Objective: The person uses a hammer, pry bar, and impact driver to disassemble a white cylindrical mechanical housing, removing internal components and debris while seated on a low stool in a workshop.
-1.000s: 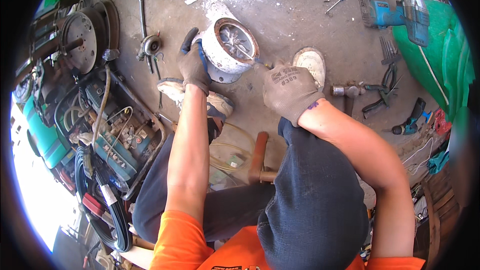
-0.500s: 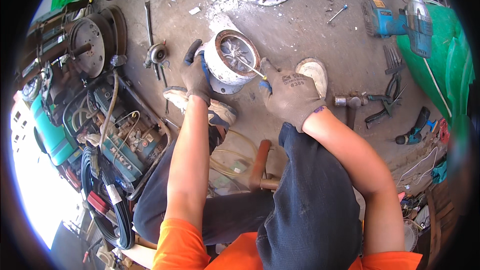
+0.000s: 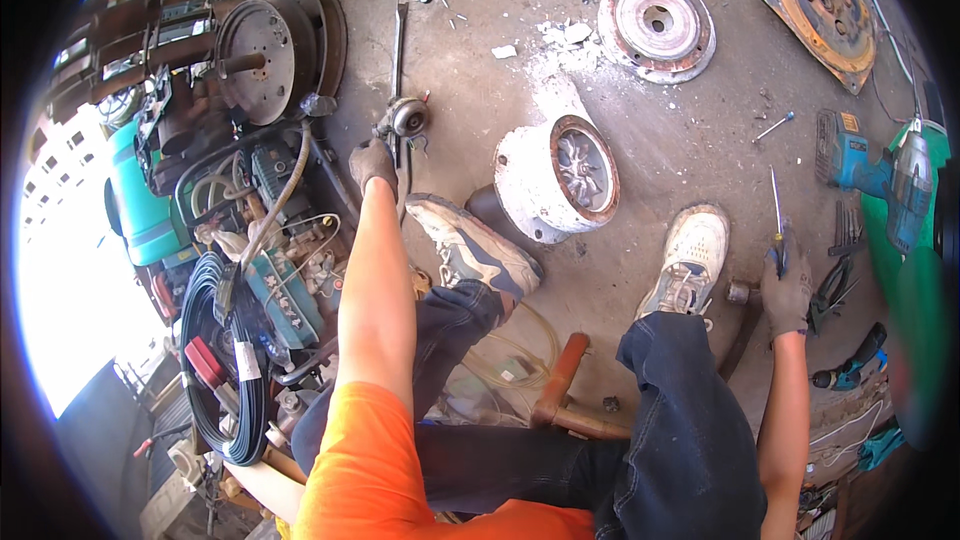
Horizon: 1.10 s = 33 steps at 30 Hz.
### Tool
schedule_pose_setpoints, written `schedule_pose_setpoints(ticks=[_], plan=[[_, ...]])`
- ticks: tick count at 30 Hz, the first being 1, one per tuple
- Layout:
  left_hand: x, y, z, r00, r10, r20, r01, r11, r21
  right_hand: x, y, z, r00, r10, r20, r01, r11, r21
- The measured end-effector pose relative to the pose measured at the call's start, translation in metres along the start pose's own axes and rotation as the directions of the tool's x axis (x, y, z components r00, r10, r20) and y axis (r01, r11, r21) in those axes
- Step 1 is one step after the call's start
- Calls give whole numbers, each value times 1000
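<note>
The white round metal housing [image 3: 535, 185] stands on the floor between my shoes, tilted, with neither hand on it. Its rusty-rimmed opening shows a pale finned wheel [image 3: 583, 172] inside. My left hand [image 3: 374, 164], in a grey glove, is closed low beside a round-headed metal tool [image 3: 408, 118] lying along long metal bars. What its fingers grip is hidden. Out at the right, my gloved right hand [image 3: 787, 290] holds a screwdriver [image 3: 777, 202], its thin shaft pointing away from me. A hammer head [image 3: 741, 292] lies just left of that hand.
A whitened round plate [image 3: 657, 28] and a rusty plate [image 3: 825, 0] lie farther off, with white flakes [image 3: 570, 37] nearby. At right are a blue impact wrench [image 3: 860, 160] and pliers [image 3: 830, 290]. Machinery [image 3: 275, 280] and coiled black hose [image 3: 215, 390] crowd the left.
Both hands have left the housing. My left hand moved left to the metal tool; my right hand drew the screwdriver out of the housing's opening and carried it right. The view has shifted left.
</note>
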State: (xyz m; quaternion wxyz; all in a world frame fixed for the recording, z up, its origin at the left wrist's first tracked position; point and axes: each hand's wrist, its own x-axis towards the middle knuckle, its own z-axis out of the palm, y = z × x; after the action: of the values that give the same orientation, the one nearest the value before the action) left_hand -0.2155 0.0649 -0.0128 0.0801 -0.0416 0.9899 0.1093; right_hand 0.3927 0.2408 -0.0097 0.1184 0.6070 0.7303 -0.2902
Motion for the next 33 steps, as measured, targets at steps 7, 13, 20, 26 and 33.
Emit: schedule_pose_setpoints(ticks=[7,13,20,26,33], plan=[[58,-60,34,971,125,203,-187,928,323,-17,7,16,998,56,15,-54,993,-103],[37,-47,13,955,219,201,-295,785,545,-5,3,11,985,172,28,-167,978,-128],[69,-25,-101,964,264,-10,-228,852,471,12,-10,-11,991,37,-129,-49,995,-89],[-13,65,-206,567,821,66,-792,521,319,22,-168,-96,828,-392,-401,546,727,417],[-173,214,-167,-57,992,117,-984,-75,162,63,-266,-126,626,-725,-288,774,624,109]])
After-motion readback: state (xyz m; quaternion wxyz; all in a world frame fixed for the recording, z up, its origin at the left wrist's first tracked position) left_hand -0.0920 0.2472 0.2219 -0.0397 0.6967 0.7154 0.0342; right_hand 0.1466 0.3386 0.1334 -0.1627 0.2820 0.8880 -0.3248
